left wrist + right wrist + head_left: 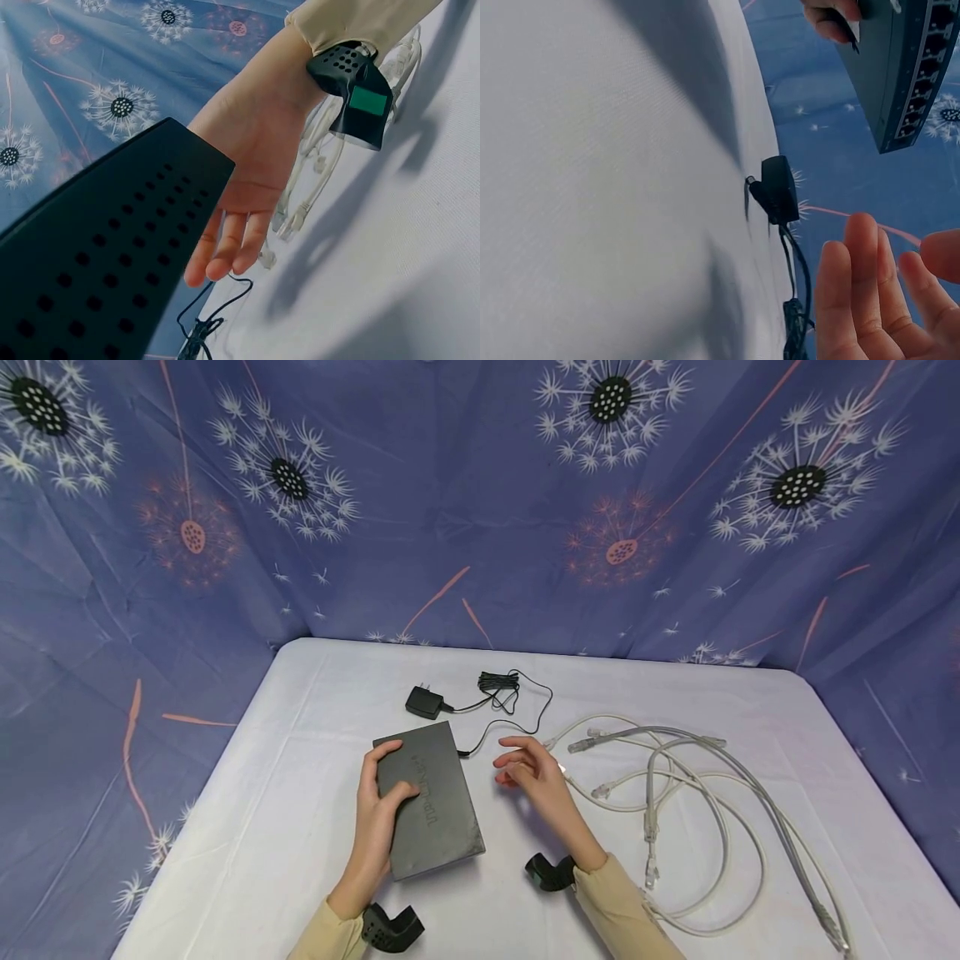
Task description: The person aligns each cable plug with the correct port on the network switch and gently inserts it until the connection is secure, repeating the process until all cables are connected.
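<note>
My left hand [372, 814] grips a dark grey network switch [438, 818] by its left side, thumb across the top face. In the right wrist view a row of ports [922, 75] runs along one side of the switch; rows of vent holes [112, 262] mark another in the left wrist view. My right hand [542, 779] hovers to the right of the switch, fingers loosely bent and holding nothing. Beyond the switch lies a black power adapter [425, 702]. Its cord's plug [463, 753] appears beside the switch in the head view, but apart from it in the right wrist view.
Several grey and white network cables [723, 827] lie loosely coiled on the right of the white-covered table [225, 827]. The adapter's bundled black cord [498, 682] lies toward the back. A blue dandelion-print cloth [465, 510] hangs behind the table.
</note>
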Tool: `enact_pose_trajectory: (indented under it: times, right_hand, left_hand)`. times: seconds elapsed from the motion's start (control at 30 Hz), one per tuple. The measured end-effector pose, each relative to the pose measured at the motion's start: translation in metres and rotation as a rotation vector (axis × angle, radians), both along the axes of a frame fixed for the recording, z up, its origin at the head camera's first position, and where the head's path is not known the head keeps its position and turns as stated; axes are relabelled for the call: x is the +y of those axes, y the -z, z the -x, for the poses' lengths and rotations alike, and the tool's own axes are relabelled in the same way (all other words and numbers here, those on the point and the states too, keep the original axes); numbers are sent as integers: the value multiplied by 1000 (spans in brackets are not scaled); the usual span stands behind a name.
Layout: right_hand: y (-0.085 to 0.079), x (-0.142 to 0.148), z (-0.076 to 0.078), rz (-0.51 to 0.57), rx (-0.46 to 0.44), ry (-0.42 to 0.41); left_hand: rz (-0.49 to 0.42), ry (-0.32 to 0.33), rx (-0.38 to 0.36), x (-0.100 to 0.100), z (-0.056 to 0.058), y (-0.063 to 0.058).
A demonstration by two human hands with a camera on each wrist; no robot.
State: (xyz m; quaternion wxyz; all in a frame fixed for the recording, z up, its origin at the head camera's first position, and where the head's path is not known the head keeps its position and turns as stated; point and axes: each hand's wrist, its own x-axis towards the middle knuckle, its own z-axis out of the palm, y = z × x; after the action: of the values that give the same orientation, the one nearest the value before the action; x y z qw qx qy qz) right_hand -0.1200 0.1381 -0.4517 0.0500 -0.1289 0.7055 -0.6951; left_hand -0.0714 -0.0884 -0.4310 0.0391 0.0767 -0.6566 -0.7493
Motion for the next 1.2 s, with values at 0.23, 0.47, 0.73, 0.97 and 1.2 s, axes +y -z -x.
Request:
enact_pose_trajectory:
  times: [0.23,0.47,0.73,0.97,1.2]
  right_hand:
    - [6,-5,7,-14,-61,-18]
    - [14,-12,14,-31,-102,-44]
    - [23,-18,20,-4,-153,-59]
    - [24,-22,22,-51,-181,-65]
    - [27,-26,24,-85,-165,-69]
  left_hand:
    - [1,-3,-13,-3,-2,2]
    - [3,-10,-20,-6,-4,4]
    - [17,-6,-22,-5,-7,6]
    - [1,2,-31,-3,-7,7]
    - [-9,12,-32,-2,-8,8]
